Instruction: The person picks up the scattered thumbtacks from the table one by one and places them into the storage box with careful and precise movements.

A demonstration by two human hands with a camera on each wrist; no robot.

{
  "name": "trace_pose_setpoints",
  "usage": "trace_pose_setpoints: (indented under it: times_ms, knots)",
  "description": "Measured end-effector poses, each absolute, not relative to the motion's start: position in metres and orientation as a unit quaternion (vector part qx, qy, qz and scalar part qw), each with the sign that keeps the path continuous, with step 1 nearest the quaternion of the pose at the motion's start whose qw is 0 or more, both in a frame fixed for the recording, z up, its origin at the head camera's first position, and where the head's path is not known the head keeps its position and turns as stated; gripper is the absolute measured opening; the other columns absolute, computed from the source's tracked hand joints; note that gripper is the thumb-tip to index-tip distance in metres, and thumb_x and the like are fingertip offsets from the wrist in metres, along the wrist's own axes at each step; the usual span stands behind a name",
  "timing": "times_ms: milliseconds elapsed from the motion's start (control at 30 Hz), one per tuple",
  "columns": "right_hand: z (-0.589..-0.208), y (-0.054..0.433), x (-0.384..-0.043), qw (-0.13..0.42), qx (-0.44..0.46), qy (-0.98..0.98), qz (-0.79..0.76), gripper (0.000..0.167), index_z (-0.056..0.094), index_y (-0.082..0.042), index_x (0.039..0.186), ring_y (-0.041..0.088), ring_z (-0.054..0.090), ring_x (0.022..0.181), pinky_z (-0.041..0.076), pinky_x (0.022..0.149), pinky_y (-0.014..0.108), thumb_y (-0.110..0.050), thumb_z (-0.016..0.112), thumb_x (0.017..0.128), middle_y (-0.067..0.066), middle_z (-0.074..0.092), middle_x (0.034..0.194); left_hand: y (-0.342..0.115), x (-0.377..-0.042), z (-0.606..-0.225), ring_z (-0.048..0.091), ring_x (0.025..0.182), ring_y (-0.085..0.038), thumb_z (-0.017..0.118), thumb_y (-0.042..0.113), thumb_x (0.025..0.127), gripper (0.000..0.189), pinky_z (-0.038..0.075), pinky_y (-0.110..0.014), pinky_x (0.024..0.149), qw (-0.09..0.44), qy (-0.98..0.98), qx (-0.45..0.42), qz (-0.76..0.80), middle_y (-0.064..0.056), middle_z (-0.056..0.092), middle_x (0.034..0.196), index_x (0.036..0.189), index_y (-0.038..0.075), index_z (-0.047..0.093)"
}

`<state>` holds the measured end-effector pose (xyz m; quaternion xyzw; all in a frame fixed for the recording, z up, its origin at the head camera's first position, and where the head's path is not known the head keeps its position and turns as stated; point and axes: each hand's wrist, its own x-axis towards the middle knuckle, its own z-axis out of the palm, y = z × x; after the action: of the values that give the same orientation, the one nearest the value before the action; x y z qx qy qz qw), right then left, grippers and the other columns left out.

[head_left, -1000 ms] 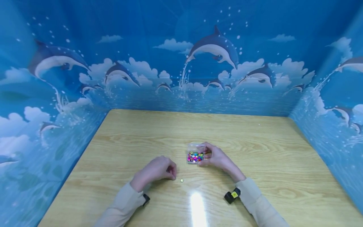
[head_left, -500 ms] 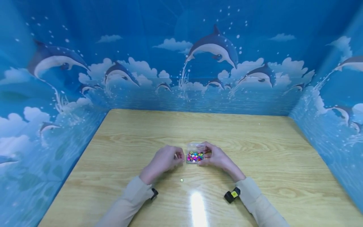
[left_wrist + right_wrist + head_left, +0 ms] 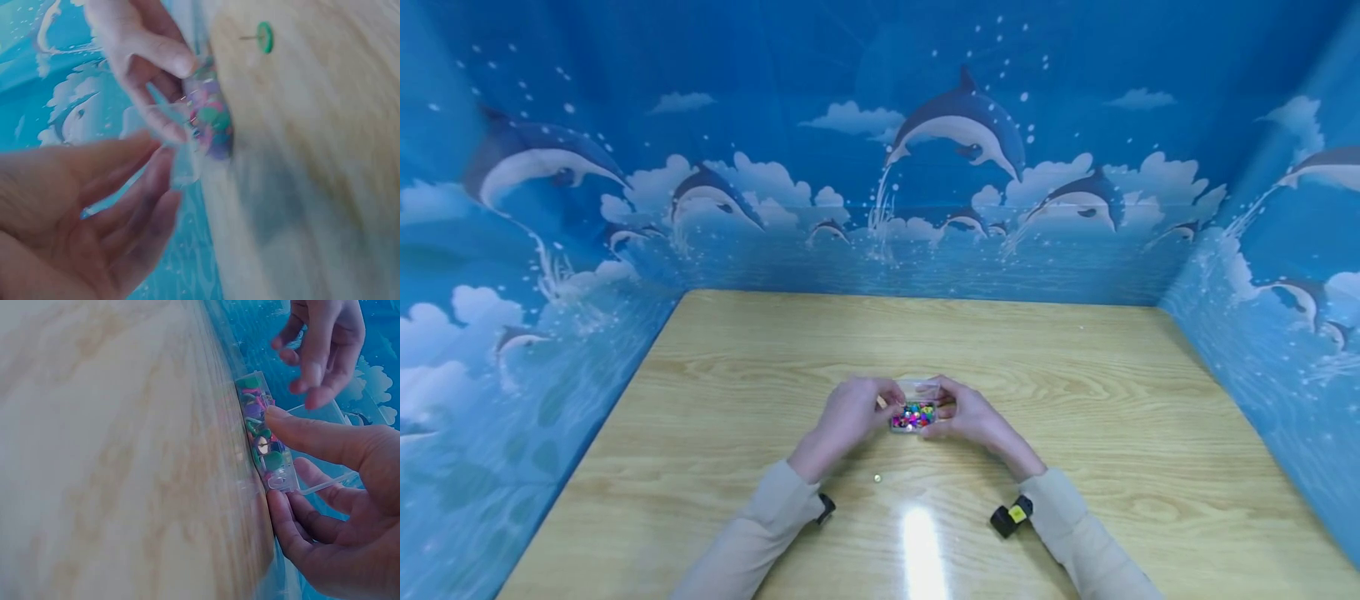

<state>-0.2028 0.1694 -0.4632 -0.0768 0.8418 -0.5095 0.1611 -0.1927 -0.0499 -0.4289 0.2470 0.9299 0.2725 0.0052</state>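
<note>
A small clear plastic box point(image 3: 904, 431) filled with multicoloured thumbtacks point(image 3: 917, 414) stands on the table, its transparent lid point(image 3: 325, 419) raised at the back. My right hand point(image 3: 966, 415) grips the box from the right, thumb at the front wall and fingers behind. Over the box's left side is my left hand point(image 3: 856, 410); in the right wrist view its fingers point(image 3: 312, 369) hang loosely bent above the tacks, nothing showing between them. A single green thumbtack point(image 3: 266, 37) lies on the table in front of the box, its pin showing in the left wrist view.
The wood-grain table point(image 3: 760, 350) reaches back to a blue dolphin-print curtain point(image 3: 820, 250), which also hangs along both sides. A black wrist camera point(image 3: 1011, 517) sits under the right sleeve. Light glares off the table near the front.
My left hand has moved right and away from me, from beside the loose thumbtack to over the box. My right hand stays on the box, and the loose thumbtack lies where it was.
</note>
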Motion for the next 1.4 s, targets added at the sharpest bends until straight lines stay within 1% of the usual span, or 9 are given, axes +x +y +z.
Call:
trace_pose_setpoints:
  times_ms: [133, 267, 367, 467, 700, 833, 1067, 1167, 1400]
  knots:
    - [-0.464, 0.171, -0.203, 0.166, -0.077, 0.840, -0.511, 0.072, 0.059, -0.011, 0.137, 0.022, 0.060, 0.097, 0.059, 0.085, 0.032, -0.004, 0.089, 0.073, 0.014, 0.054, 0.119, -0.063, -0.185, -0.426, 0.061, 0.068, -0.003, 0.080, 0.020, 0.086, 0.007, 0.052, -0.021, 0.065, 0.091, 0.915, 0.284, 0.271, 0.011, 0.072, 0.081, 0.085, 0.022, 0.074]
    - [-0.463, 0.173, -0.203, 0.168, -0.081, 0.838, -0.512, 0.071, 0.059, -0.010, 0.137, 0.023, 0.059, 0.096, 0.059, 0.084, 0.031, -0.005, 0.089, 0.073, 0.015, 0.054, 0.119, -0.073, -0.177, -0.424, 0.059, 0.066, -0.003, 0.081, 0.018, 0.084, 0.010, 0.053, -0.020, 0.063, 0.174, 0.892, 0.297, 0.292, 0.012, 0.068, 0.076, 0.081, 0.021, 0.072]
    - [-0.463, 0.173, -0.203, 0.169, -0.080, 0.837, -0.514, 0.071, 0.058, -0.009, 0.137, 0.023, 0.059, 0.097, 0.059, 0.085, 0.032, -0.005, 0.089, 0.073, 0.015, 0.053, 0.119, -0.078, -0.171, -0.426, 0.058, 0.066, -0.004, 0.083, 0.017, 0.081, 0.012, 0.052, -0.020, 0.064, 0.214, 0.879, 0.301, 0.302, 0.011, 0.066, 0.073, 0.080, 0.019, 0.071]
    - [-0.463, 0.173, -0.204, 0.169, -0.075, 0.840, -0.510, 0.072, 0.058, -0.010, 0.137, 0.023, 0.059, 0.098, 0.059, 0.086, 0.032, -0.006, 0.089, 0.072, 0.015, 0.054, 0.120, -0.080, -0.167, -0.430, 0.058, 0.065, -0.003, 0.085, 0.015, 0.079, 0.015, 0.052, -0.018, 0.063, 0.232, 0.872, 0.306, 0.303, 0.011, 0.064, 0.071, 0.077, 0.018, 0.070]
    - [-0.464, 0.172, -0.202, 0.162, -0.074, 0.845, -0.503, 0.070, 0.060, -0.011, 0.135, 0.023, 0.059, 0.096, 0.059, 0.084, 0.032, -0.005, 0.089, 0.072, 0.015, 0.054, 0.119, -0.079, -0.165, -0.439, 0.054, 0.061, -0.002, 0.082, 0.013, 0.083, 0.015, 0.050, -0.018, 0.062, 0.205, 0.881, 0.319, 0.283, 0.012, 0.064, 0.068, 0.073, 0.018, 0.072]
    - [-0.463, 0.171, -0.201, 0.161, -0.073, 0.842, -0.509, 0.070, 0.060, -0.012, 0.135, 0.022, 0.059, 0.095, 0.058, 0.083, 0.032, -0.004, 0.089, 0.072, 0.014, 0.053, 0.118, -0.077, -0.168, -0.439, 0.053, 0.062, -0.002, 0.081, 0.016, 0.084, 0.014, 0.049, -0.019, 0.063, 0.183, 0.898, 0.306, 0.258, 0.013, 0.063, 0.068, 0.074, 0.019, 0.072]
    - [-0.462, 0.173, -0.202, 0.165, -0.078, 0.840, -0.510, 0.070, 0.059, -0.011, 0.136, 0.023, 0.059, 0.096, 0.058, 0.083, 0.032, -0.005, 0.088, 0.073, 0.015, 0.053, 0.118, -0.063, -0.183, -0.430, 0.062, 0.070, -0.004, 0.078, 0.017, 0.088, 0.009, 0.055, -0.020, 0.067, 0.075, 0.922, 0.264, 0.274, 0.009, 0.071, 0.079, 0.081, 0.019, 0.074]
    - [-0.463, 0.174, -0.202, 0.168, -0.084, 0.837, -0.514, 0.069, 0.059, -0.011, 0.136, 0.023, 0.059, 0.095, 0.058, 0.082, 0.032, -0.004, 0.088, 0.074, 0.015, 0.053, 0.119, -0.054, -0.188, -0.426, 0.065, 0.071, -0.005, 0.077, 0.016, 0.089, 0.007, 0.055, -0.020, 0.066, 0.035, 0.924, 0.242, 0.293, 0.007, 0.074, 0.082, 0.083, 0.019, 0.075]
    - [-0.467, 0.173, -0.201, 0.171, -0.089, 0.838, -0.511, 0.070, 0.059, -0.012, 0.136, 0.023, 0.060, 0.097, 0.059, 0.082, 0.032, -0.006, 0.089, 0.074, 0.015, 0.055, 0.120, -0.038, -0.195, -0.426, 0.061, 0.064, -0.003, 0.079, 0.021, 0.088, 0.005, 0.049, -0.018, 0.059, -0.010, 0.932, 0.182, 0.314, 0.005, 0.076, 0.086, 0.087, 0.017, 0.076]
